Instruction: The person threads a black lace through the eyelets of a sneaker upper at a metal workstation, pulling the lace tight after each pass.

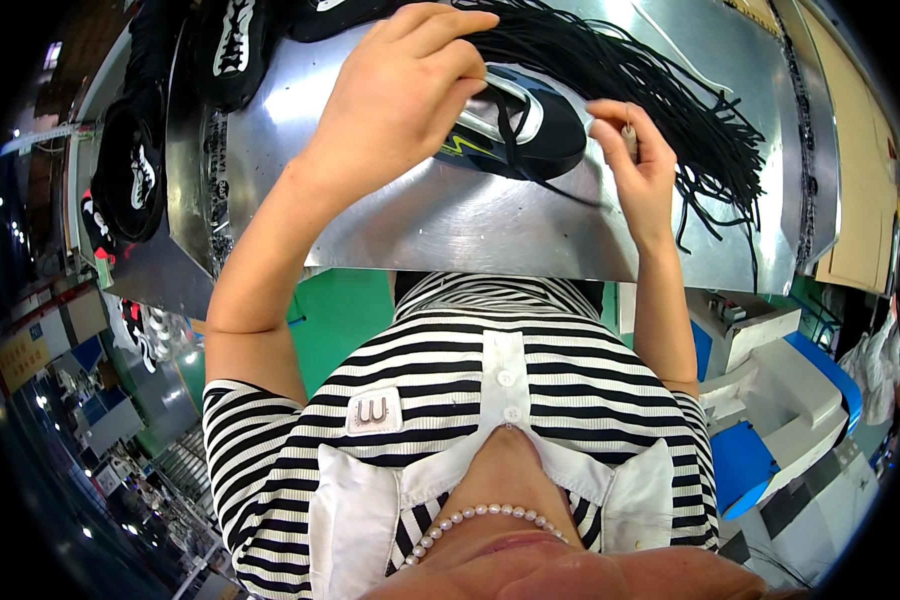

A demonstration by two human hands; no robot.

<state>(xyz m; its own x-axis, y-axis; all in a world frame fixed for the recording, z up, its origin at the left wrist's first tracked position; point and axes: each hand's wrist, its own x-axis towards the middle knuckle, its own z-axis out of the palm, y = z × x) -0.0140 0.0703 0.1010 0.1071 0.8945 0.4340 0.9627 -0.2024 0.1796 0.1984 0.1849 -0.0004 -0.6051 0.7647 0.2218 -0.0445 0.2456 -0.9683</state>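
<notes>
A dark sneaker (564,140) with a white-edged opening and yellow-green markings lies on the metal table in front of me. A black shoelace (510,142) crosses its opening, and a loose length trails off its near side. My left hand (400,95) reaches over the shoe's left part, thumb and index finger pinched at the lace beside the opening; part of the shoe is hidden under it. My right hand (642,160) hovers just right of the shoe with curled fingers, thumb and index close together. Whatever it holds, if anything, is too small to make out.
A big bundle of black laces (710,140) spreads over the table's far right. More black shoes (232,50) stand at the far left, another (130,170) beyond the metal table's (450,235) left edge. Cardboard (860,150) borders the right side. A white-and-blue machine (770,400) stands lower right.
</notes>
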